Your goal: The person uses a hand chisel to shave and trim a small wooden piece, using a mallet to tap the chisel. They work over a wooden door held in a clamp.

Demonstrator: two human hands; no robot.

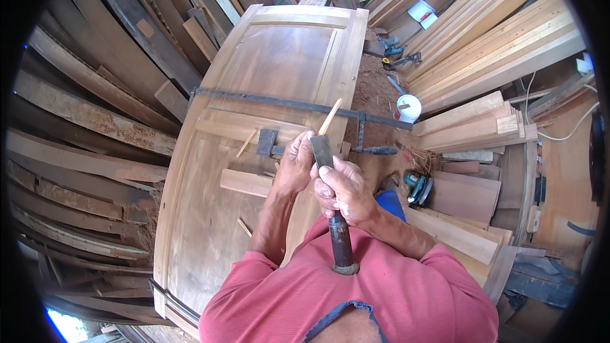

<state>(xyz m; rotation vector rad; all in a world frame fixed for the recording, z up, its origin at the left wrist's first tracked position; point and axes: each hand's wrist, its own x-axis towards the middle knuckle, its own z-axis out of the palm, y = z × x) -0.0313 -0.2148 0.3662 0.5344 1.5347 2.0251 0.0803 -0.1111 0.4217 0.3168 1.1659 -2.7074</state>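
Note:
My right hand is closed around a wide chisel, its dark blade pointing away from me and its handle end against my shirt. My left hand pinches a thin pale wood sliver, which stands out past the blade's tip; the blade hides its lower end. Both hands meet above a panelled wooden door. A hammer lies on the door just left of my left hand, its handle partly hidden behind that hand. A short wood block lies below the hammer.
A dark bar clamp crosses the door, its screw handle at the right edge. Loose slivers lie on the door. Stacked boards crowd both sides. A white bucket and a teal power tool stand at right.

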